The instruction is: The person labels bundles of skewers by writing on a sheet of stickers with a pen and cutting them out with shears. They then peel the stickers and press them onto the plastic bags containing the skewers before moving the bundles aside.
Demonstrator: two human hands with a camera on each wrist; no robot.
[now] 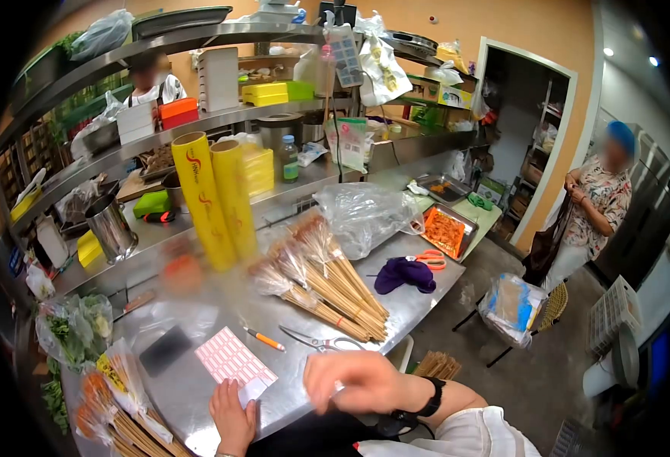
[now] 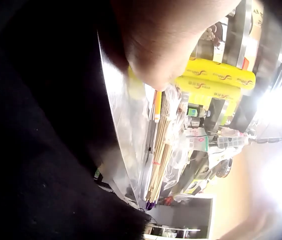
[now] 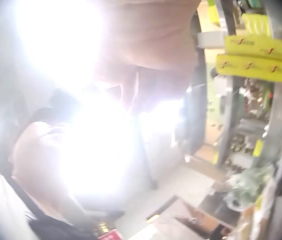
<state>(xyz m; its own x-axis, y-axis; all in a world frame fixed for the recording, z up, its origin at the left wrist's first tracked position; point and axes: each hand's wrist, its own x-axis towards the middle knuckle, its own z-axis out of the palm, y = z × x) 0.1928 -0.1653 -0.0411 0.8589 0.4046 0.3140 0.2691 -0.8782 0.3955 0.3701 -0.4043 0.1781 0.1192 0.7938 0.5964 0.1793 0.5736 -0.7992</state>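
My left hand (image 1: 232, 419) lies on the lower edge of a sheet of red-and-white labels (image 1: 232, 356), fingers fairly straight. A pale, bare corner of the sheet shows beside the thumb. Just right of it my blurred right hand (image 1: 358, 381) is raised over the table's front edge, fingers curled, with a small white piece (image 1: 340, 386) at the fingertips. Glare washes out most of the right wrist view. An orange marker (image 1: 265, 340) and scissors (image 1: 319, 342) lie beyond the hands. In the left wrist view, the left hand (image 2: 161, 45) hides the sheet.
Bundles of bagged skewers (image 1: 323, 289) lie on the steel table, with more skewers (image 1: 121, 411) at front left. A dark flat slab (image 1: 165, 350) sits left of the sheet. Tall yellow rolls (image 1: 201, 202) stand behind. Purple cloth (image 1: 405, 275) and orange-handled scissors (image 1: 431, 260) are right. Someone stands far right.
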